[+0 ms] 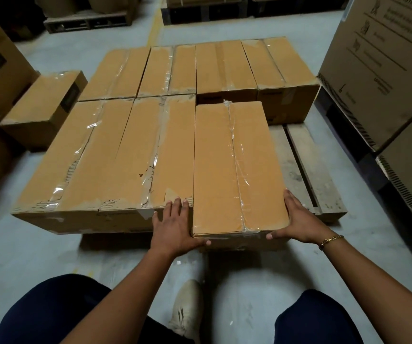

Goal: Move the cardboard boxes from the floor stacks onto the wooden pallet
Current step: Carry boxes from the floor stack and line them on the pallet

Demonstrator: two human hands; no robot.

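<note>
A long taped cardboard box (234, 167) lies on the wooden pallet (309, 170), in the front row beside two other boxes (105, 157). My left hand (175, 224) holds its near left corner, fingers lying over the neighbouring box and thumb on the front face. My right hand (299, 219) holds its near right corner, fingers straight along the side and thumb under the front edge. The back row of boxes (224, 65) fills the far half of the pallet.
Bare pallet slats show to the right of the held box. A single box (46, 105) sits on the floor at the left. Tall printed cartons (383, 63) stand at the right, and dark stacks at the left. My shoe (187, 306) is on the grey floor.
</note>
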